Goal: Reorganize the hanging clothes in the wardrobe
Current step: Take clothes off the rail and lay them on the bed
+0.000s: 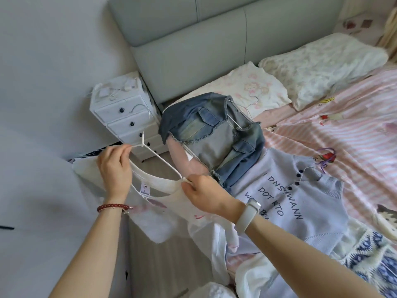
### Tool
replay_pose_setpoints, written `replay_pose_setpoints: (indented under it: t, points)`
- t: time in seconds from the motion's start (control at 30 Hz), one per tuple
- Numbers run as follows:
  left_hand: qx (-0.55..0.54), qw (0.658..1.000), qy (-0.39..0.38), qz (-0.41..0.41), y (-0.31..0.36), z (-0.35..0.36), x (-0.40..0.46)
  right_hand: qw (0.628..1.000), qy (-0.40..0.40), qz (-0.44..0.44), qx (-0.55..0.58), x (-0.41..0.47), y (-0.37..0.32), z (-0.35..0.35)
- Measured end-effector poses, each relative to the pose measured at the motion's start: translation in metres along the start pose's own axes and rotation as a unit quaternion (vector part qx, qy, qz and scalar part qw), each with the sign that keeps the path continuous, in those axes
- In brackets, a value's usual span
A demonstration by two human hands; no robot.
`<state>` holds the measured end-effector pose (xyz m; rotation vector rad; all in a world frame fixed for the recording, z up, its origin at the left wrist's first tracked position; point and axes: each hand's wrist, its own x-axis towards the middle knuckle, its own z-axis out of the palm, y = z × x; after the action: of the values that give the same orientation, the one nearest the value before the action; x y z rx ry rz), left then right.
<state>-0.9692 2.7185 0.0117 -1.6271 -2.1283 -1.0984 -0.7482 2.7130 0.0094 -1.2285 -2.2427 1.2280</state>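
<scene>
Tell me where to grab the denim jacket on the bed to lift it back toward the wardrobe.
Take the denim jacket by its wire hanger hook, which sticks out of the collar toward the pillows. Come from the headboard side, from above: the hook lies exposed there, while the hem overlaps the lilac printed top.

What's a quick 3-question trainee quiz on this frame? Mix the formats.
1. True or false: the denim vest lies on the bed, still on its hanger.
2. Which hand grips the white hanger near its hook? A) left hand B) right hand
3. Fill in: the bedside drawer unit has ___ knobs.

Key: 1 true; 2 A; 3 dark. The right hand pinches the white knit top at the hanger's shoulder end.
</scene>
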Motion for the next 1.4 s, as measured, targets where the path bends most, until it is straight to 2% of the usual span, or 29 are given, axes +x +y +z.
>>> replay_pose_setpoints:
  t: [0.1,0.2,0.33,0.43,0.5,0.63,0.7,0.93,1.03,1.1,1.17,1.3,1.4]
  points:
    - [-0.025,0.998,0.052,0.008,0.023,-0.022,0.013,0.999,0.009,-0.036,0.019,-0.015,-0.019,-0.021]
    - [-0.069,0.994,0.078,0.035,0.058,-0.026,0.02,0.997,0.051,-0.043,0.051,-0.038,-0.019,-0.046]
    - [-0.112,0.991,0.038,0.068,0.119,-0.001,0.02,0.99,0.106,0.023,0.087,-0.075,0.011,-0.083]
    - [-0.14,0.984,-0.007,0.114,0.17,0.036,0.009,0.974,0.18,0.093,0.101,-0.108,0.049,-0.107]
    - [-0.159,0.975,-0.063,0.142,0.204,0.065,-0.004,0.957,0.236,0.137,0.096,-0.128,0.084,-0.121]
    - [-0.171,0.931,-0.271,0.177,0.246,0.119,-0.062,0.914,0.319,0.236,0.08,-0.156,0.166,-0.141]
    - [-0.144,0.911,-0.337,0.188,0.248,0.142,-0.1,0.891,0.343,0.288,0.065,-0.161,0.21,-0.146]
    - [-0.021,0.849,-0.514,0.117,0.202,0.195,-0.215,0.852,0.363,0.377,-0.009,-0.161,0.344,-0.133]
    - [0.05,0.827,-0.556,0.072,0.181,0.201,-0.237,0.861,0.31,0.401,-0.04,-0.158,0.37,-0.122]
    - [0.078,0.822,-0.563,0.043,0.169,0.201,-0.242,0.867,0.252,0.416,-0.111,-0.157,0.378,-0.117]
    - [0.096,0.83,-0.548,0.035,0.159,0.198,-0.238,0.876,0.254,0.384,-0.14,-0.151,0.371,-0.113]
    - [0.135,0.876,-0.46,0.056,0.147,0.184,-0.216,0.916,0.261,0.276,-0.133,-0.126,0.32,-0.084]
    - [0.106,0.905,-0.409,0.041,0.138,0.156,-0.206,0.945,0.238,0.2,-0.099,-0.104,0.266,-0.044]
